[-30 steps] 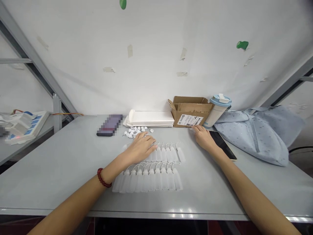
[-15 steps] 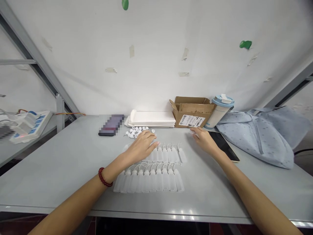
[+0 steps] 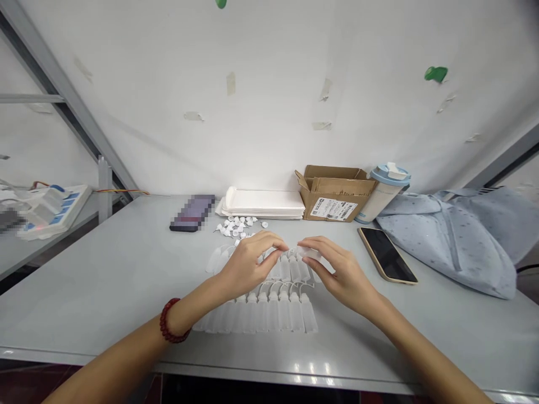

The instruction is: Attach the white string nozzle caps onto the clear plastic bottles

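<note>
Two rows of small translucent plastic bottles (image 3: 269, 311) lie side by side on the grey table (image 3: 105, 286). My right hand (image 3: 337, 272) pinches one small bottle (image 3: 309, 252) just above the far row. My left hand (image 3: 248, 264) meets it from the left, thumb and forefinger pinched at the bottle's tip; what they grip is too small to name. A red bead bracelet (image 3: 168, 328) circles my left wrist. A heap of small white caps (image 3: 238, 225) lies just beyond my hands.
Along the back wall sit a dark phone (image 3: 192, 213), a stack of white flat trays (image 3: 261, 203), an open cardboard box (image 3: 334, 193) and a lidded cup (image 3: 383, 191). Another phone (image 3: 387, 262) and a blue cloth bag (image 3: 455, 241) lie right. A power strip (image 3: 46, 210) sits left.
My right hand came back from beside the cardboard box to the bottles and picked one up. My left hand lifted off the far row and pinched toward it.
</note>
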A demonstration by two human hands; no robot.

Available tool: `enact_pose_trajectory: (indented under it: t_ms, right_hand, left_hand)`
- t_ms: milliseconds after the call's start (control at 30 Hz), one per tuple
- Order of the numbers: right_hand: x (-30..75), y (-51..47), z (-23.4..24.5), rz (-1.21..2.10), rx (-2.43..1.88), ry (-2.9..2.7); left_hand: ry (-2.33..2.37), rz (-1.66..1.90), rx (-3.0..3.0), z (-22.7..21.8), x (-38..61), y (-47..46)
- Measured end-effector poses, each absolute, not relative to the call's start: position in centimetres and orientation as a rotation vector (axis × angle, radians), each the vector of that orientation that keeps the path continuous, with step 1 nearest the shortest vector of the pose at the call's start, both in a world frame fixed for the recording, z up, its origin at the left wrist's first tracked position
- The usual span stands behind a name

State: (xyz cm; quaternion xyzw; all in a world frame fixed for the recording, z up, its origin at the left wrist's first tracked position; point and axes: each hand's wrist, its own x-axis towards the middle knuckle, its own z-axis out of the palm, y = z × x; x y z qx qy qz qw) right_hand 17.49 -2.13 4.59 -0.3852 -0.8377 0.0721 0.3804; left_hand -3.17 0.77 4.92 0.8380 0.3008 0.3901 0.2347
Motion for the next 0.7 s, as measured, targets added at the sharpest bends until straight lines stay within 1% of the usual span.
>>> enact_pose_trajectory:
  t_ms: [367,700]
  right_hand:
    - [16.9,-2.5,3.8,0.198,-0.947,-2.148]
    - [16.6,-3.2,3.8,0.236,-0.985,-2.150]
  left_hand:
    - [0.863,1.013,2.129,5.6,-2.9,-0.1]
    - [0.863,1.016,1.998,5.3,-2.9,0.0]
